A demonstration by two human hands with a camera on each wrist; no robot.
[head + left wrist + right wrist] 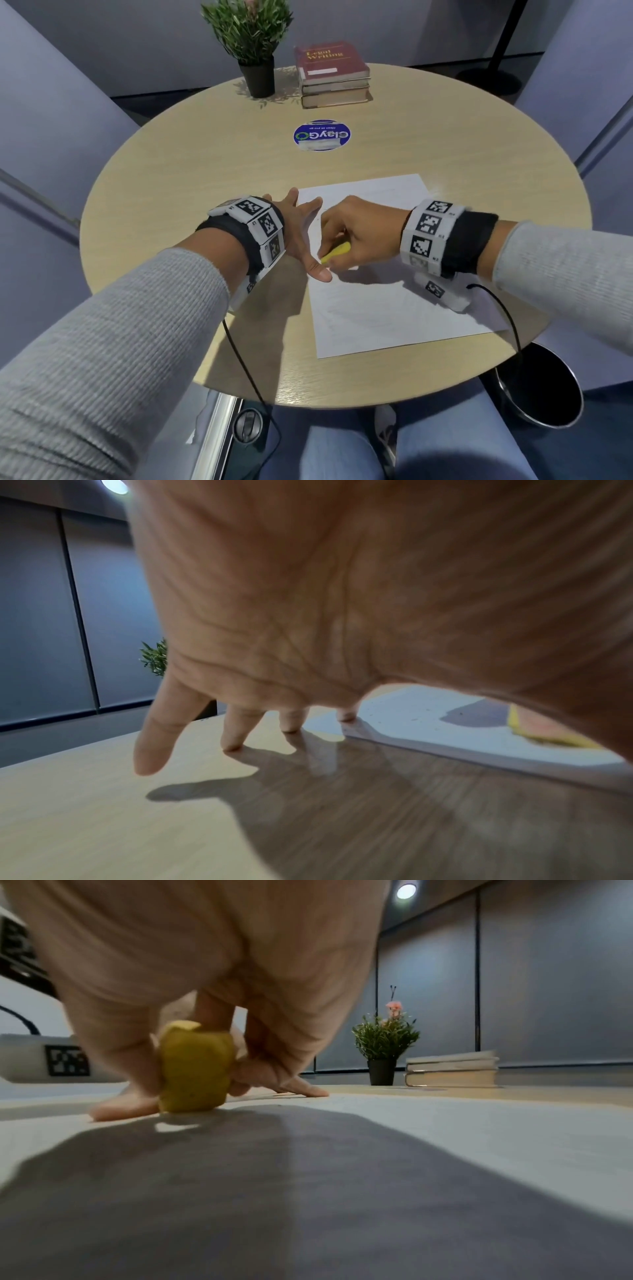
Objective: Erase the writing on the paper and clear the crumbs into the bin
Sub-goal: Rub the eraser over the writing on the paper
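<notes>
On the paper's [383, 308] left edge, the right hand [359, 229] clamps a yellow eraser [337, 251] against the sheet; the left hand [301, 233], fingers spread, pins the edge.

Matt white paper [394, 308] lies on a smooth wood-grain table [205, 164]; the bin [544, 387] looks metal.

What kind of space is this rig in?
Probably an office or library meeting booth: a small round table between grey partition panels, with a stack of books and a potted plant.
</notes>
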